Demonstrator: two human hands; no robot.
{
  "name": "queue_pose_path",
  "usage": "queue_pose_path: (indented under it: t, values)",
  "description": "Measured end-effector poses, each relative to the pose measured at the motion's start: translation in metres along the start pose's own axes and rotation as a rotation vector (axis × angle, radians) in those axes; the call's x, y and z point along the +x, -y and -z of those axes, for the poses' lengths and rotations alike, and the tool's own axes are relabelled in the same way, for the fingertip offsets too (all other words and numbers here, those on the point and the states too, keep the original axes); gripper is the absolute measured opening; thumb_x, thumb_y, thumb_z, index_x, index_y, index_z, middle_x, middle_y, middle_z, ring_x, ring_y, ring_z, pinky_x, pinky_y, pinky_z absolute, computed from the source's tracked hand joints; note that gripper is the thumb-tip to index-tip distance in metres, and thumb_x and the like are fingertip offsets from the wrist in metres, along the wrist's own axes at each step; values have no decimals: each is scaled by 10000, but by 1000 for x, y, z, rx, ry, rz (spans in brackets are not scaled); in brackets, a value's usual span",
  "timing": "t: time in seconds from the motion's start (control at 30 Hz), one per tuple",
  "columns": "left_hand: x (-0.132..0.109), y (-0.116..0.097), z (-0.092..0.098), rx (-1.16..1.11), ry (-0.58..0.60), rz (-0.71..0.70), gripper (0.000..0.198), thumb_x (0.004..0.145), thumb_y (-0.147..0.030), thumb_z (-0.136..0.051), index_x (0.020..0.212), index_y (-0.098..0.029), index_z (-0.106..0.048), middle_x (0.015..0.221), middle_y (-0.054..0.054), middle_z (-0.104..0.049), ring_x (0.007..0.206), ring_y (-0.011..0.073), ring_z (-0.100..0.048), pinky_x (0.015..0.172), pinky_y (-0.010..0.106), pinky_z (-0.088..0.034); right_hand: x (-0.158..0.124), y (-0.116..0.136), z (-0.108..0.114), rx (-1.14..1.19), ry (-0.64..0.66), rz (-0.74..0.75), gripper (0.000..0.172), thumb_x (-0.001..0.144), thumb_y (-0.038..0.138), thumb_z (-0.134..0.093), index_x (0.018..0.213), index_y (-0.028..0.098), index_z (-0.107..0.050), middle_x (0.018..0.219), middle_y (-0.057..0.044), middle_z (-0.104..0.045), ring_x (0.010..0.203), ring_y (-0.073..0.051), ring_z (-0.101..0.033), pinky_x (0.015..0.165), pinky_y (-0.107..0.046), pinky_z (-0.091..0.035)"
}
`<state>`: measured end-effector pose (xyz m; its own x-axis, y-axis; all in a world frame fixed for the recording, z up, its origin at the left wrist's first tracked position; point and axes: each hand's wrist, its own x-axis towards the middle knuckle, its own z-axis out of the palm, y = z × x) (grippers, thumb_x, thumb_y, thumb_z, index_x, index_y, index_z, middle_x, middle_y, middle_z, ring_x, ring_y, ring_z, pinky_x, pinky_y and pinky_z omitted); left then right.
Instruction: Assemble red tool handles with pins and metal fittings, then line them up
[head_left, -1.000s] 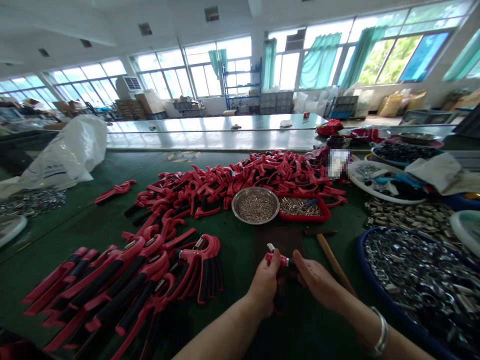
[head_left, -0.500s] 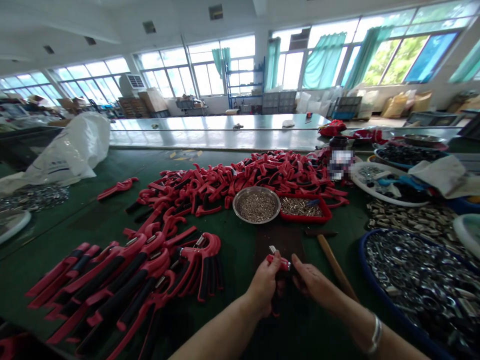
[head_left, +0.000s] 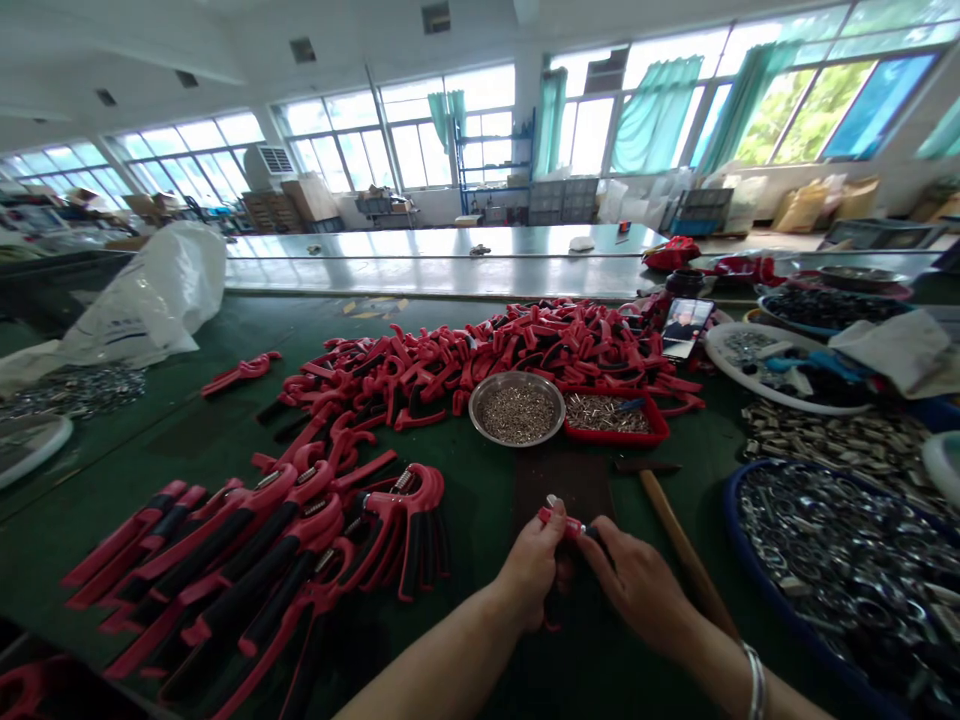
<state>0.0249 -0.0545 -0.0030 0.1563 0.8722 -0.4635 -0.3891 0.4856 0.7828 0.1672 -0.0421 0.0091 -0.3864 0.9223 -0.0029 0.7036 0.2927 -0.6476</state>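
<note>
My left hand (head_left: 531,570) is closed around a red hand-gripper part (head_left: 561,521) with a small metal piece at its top, held just above a dark mat (head_left: 562,480) on the green table. My right hand (head_left: 636,580) pinches the same red part from the right, fingers curled at its end. A wooden-handled hammer (head_left: 679,540) lies just right of my right hand. A round metal bowl (head_left: 517,408) and a red tray (head_left: 616,416), both holding small metal pieces, stand beyond the mat.
Finished red-and-black hand grippers (head_left: 285,560) lie in rows at the left. A big pile of red parts (head_left: 510,350) spreads behind the bowl. A blue tub (head_left: 840,560) of metal rings sits at the right, a phone (head_left: 684,326) beyond it, a white bag (head_left: 142,295) far left.
My right hand has moved in closer and now grips the end of the red part; both hands shifted slightly. The view drifted a little.
</note>
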Motion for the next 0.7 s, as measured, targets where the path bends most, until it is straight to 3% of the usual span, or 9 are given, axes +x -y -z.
queue_pose_path:
  t: [0.07, 0.23, 0.27, 0.4, 0.47, 0.53, 0.6, 0.63, 0.7]
  values:
    - [0, 0, 1, 12, -17, -4, 615, 597, -750, -490, 762, -157, -468, 522, -57, -436, 369, 39, -315, 352, 175, -237, 0, 1, 1, 73, 131, -73, 621, 884, 514, -59, 602, 192, -510, 503, -26, -506, 476, -148, -504, 497, -269, -400]
    - [-1, -3, 2, 81, 22, 35, 586, 625, -748, -453, 742, -174, -445, 507, -72, -394, 376, 47, -313, 369, 182, -246, -1, 7, -2, 272, -49, -108, 413, 749, 602, -438, 715, 197, -508, 659, -30, -538, 614, -152, -517, 529, -242, -385]
    - [0, -4, 3, 151, 28, -14, 568, 617, -729, -489, 727, -174, -447, 515, -70, -400, 394, 50, -326, 383, 184, -260, -2, 8, -5, 357, 7, -164, 432, 757, 615, -403, 667, 199, -479, 596, -14, -502, 551, -136, -487, 486, -234, -366]
    - [3, -11, 15, 619, 83, -318, 479, 479, -533, -734, 615, -150, -481, 561, -52, -463, 506, 57, -378, 471, 184, -309, -4, 9, -16, 772, 527, -487, 532, 809, 648, -125, 529, 222, -277, 382, 75, -222, 336, -73, -190, 333, -199, -181]
    - [6, -17, 23, 823, 191, -336, 448, 496, -514, -726, 551, -147, -475, 530, -53, -453, 504, 58, -371, 466, 186, -294, -6, 6, -18, 828, 653, -542, 568, 799, 670, -79, 532, 217, -293, 386, 72, -235, 338, -72, -196, 334, -196, -186]
    - [9, -24, 30, 966, 290, -291, 441, 550, -538, -677, 519, -148, -471, 509, -52, -446, 485, 56, -364, 446, 190, -275, -6, 0, -15, 587, 480, -375, 579, 820, 644, -138, 587, 199, -426, 461, 23, -408, 405, -101, -379, 396, -224, -325]
    - [14, -33, 31, 1090, 354, -250, 429, 555, -550, -660, 533, -154, -496, 523, -52, -471, 486, 59, -385, 441, 189, -278, -1, -6, -7, 215, 157, -86, 457, 842, 546, -299, 829, 173, -565, 762, -72, -603, 704, -177, -566, 623, -301, -457]
    - [17, -38, 30, 1163, 369, -234, 425, 542, -558, -662, 550, -159, -516, 531, -53, -484, 489, 62, -399, 442, 189, -285, 3, -10, -3, 45, 24, 62, 378, 844, 461, -372, 1001, 173, -560, 968, -105, -609, 896, -210, -562, 761, -341, -452]
    - [24, -48, 24, 1333, 378, -211, 428, 508, -578, -671, 608, -175, -565, 555, -53, -515, 504, 75, -439, 457, 191, -311, 15, -17, 6, -210, -76, 286, 403, 837, 299, -419, 1224, 190, -455, 1230, -110, -512, 1115, -227, -469, 921, -385, -383]
